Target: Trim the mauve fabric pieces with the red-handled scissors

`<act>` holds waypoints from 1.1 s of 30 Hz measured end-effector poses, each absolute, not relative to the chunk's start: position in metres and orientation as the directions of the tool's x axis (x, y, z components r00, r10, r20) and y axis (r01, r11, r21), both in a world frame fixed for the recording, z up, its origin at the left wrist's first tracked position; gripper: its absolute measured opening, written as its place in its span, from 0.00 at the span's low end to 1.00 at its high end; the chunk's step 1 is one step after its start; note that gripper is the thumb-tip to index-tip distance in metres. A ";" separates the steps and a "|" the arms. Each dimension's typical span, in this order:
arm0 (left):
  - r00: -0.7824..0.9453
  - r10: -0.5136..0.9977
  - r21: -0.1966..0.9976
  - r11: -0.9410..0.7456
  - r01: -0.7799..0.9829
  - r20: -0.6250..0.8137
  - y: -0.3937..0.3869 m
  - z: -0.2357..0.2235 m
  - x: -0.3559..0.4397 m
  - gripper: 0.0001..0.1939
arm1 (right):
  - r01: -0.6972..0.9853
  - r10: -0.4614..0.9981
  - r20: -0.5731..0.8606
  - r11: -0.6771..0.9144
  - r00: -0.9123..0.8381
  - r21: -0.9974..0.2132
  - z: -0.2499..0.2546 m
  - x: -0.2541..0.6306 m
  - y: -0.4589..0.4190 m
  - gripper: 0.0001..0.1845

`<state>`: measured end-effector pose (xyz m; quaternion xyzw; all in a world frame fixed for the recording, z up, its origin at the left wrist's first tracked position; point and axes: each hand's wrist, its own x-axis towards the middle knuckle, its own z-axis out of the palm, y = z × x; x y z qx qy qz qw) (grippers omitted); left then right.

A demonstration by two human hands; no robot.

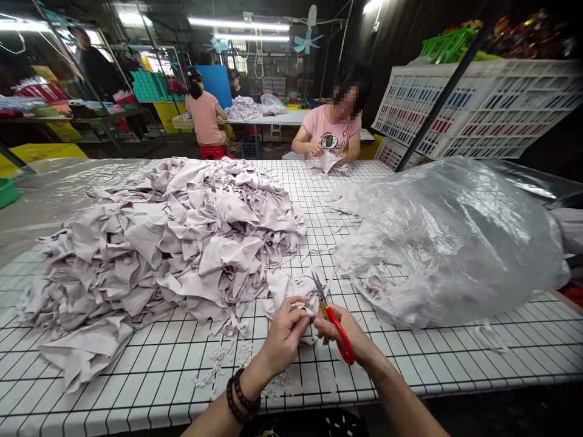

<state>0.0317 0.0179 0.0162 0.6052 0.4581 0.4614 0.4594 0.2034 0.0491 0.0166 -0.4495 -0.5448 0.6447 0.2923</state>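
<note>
My left hand (283, 335) pinches a small pale lilac fabric scrap (304, 306) above the gridded white table (150, 376). My right hand (342, 334) grips red-handled scissors (334, 325), their blades pointing up and away, right beside the scrap. A beaded bracelet sits on my left wrist. Just beyond my hands lies a crumpled lilac fabric piece (289, 284). Tiny fabric trimmings (223, 364) are scattered on the table under and left of my hands.
A big heap of lilac fabric pieces (168, 243) fills the table's left. A clear plastic bag (450, 243) of scraps lies at right. A person in a pink shirt (331, 130) handles fabric across the table. White crates (483, 109) stand behind.
</note>
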 end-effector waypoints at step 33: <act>-0.034 0.973 0.961 0.221 -0.167 -0.229 0.038 -0.002 -0.007 0.17 | 0.281 1.000 0.009 0.005 0.016 -0.960 0.022 0.239 0.100 0.12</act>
